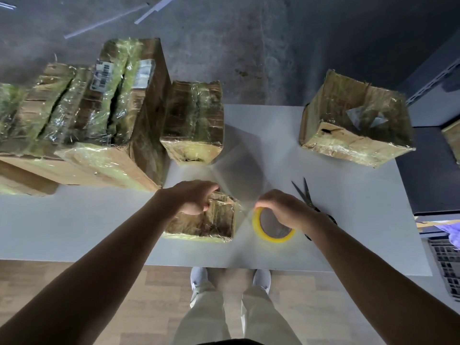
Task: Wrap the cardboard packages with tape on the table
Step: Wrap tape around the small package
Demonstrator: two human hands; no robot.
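Left hand [196, 198] curls over the box [214, 221], pinning it to the table [361, 220], as the right hand [286, 207] grips the roll [257, 224] just right of the box; keeping tape taut looks wise. Scissors [302, 192] lie farther right, packages [194, 120] behind.

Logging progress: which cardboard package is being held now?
The nearest small package, gripped by the left hand; the others sit untouched farther back.

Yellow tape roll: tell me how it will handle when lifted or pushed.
The tape roll is a round ring, so on edge it would likely roll. Its hollow core suggests lightness; the right hand grips it alone.
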